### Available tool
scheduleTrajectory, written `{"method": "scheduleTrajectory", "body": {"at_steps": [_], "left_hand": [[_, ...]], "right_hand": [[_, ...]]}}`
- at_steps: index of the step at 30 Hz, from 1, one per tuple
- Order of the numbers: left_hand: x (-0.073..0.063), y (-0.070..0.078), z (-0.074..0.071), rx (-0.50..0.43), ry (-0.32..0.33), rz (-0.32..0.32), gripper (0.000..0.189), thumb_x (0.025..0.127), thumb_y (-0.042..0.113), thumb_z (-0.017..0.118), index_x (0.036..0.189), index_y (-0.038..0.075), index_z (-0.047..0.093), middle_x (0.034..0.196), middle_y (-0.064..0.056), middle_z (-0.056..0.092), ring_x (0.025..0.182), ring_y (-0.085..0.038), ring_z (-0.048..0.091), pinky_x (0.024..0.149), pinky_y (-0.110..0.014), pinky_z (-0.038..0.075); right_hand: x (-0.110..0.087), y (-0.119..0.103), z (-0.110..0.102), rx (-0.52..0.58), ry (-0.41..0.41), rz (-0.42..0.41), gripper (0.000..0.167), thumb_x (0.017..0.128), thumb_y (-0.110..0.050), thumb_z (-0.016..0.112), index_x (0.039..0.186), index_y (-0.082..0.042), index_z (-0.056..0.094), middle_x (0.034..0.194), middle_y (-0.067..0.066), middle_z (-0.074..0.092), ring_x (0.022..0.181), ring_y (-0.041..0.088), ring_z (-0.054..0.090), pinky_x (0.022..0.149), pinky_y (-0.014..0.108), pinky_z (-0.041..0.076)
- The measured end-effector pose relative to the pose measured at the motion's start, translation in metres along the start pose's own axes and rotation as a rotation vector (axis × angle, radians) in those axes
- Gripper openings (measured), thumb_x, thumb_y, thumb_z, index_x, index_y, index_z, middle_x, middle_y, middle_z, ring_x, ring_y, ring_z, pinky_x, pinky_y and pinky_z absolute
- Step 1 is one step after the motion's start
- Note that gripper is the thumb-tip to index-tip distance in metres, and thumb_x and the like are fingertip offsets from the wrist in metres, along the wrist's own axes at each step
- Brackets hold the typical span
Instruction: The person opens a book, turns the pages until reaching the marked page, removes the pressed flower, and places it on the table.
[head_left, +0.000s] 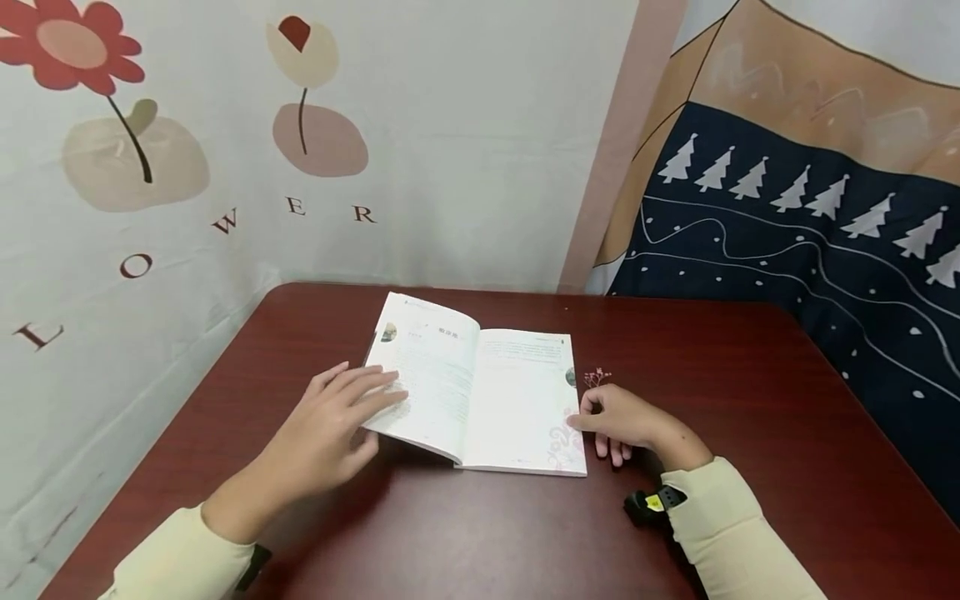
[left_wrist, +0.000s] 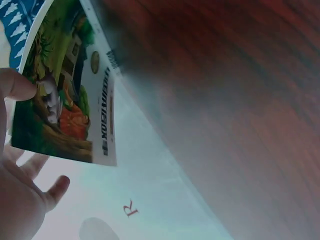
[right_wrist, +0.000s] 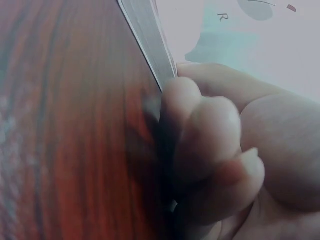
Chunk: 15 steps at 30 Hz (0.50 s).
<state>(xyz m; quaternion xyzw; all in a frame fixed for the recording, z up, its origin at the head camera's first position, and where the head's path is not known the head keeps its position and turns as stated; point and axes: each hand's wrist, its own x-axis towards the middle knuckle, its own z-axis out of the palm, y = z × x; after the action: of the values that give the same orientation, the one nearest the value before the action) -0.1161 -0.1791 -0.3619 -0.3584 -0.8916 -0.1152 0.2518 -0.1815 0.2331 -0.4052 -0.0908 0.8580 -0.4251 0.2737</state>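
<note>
An open book (head_left: 517,400) lies on the dark red table, its left half tilted up. My left hand (head_left: 330,425) holds that raised half, fingers spread over the printed left page (head_left: 431,367) and thumb by its lower corner. From beneath, the left wrist view shows the colourful cover (left_wrist: 65,95), with the thumb (left_wrist: 20,85) overlapping it. At the right edge, my right hand (head_left: 618,421) pinches the book, thumb on the page margin and the other fingers curled below. The right wrist view shows those curled fingers (right_wrist: 210,135) against the page block (right_wrist: 147,37).
The red-brown table (head_left: 525,533) has rounded far corners. A pale cloth (head_left: 465,167) with flower prints hangs behind it, and a dark cloth with white trees (head_left: 795,217) hangs at the right. A black strap (head_left: 652,502) is on the right wrist.
</note>
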Motion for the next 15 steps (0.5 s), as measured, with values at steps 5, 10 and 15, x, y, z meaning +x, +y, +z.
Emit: {"method": "scheduleTrajectory", "body": {"at_steps": [5,10,15], "left_hand": [[0.008,0.011,0.001,-0.117,0.045,-0.140,0.071,0.071,0.005,0.067,0.141,0.015,0.056,0.149,-0.013,0.049,0.133,-0.033,0.050,0.104,-0.054,0.040],[0.016,0.027,0.005,-0.263,0.040,-0.264,0.086,0.071,0.000,0.072,0.151,0.019,0.045,0.165,-0.010,0.025,0.143,-0.033,0.041,0.091,-0.037,0.052],[0.027,0.043,0.008,-0.450,0.009,-0.303,0.083,0.076,0.001,0.069,0.152,0.025,0.043,0.169,-0.004,0.010,0.144,-0.027,0.042,0.097,-0.023,0.048]], "right_hand": [[-0.004,-0.002,-0.001,0.000,0.006,-0.003,0.033,0.094,-0.031,0.070,0.086,-0.004,0.054,0.053,0.009,0.061,0.034,0.013,0.055,0.037,0.027,0.047],[-0.004,-0.001,0.001,-0.003,-0.008,0.004,0.032,0.095,-0.031,0.069,0.085,-0.004,0.055,0.053,0.009,0.062,0.034,0.013,0.055,0.038,0.028,0.048],[-0.004,0.001,0.001,-0.014,-0.011,-0.012,0.032,0.095,-0.031,0.069,0.085,-0.004,0.056,0.053,0.009,0.062,0.035,0.014,0.056,0.039,0.030,0.050]]}}
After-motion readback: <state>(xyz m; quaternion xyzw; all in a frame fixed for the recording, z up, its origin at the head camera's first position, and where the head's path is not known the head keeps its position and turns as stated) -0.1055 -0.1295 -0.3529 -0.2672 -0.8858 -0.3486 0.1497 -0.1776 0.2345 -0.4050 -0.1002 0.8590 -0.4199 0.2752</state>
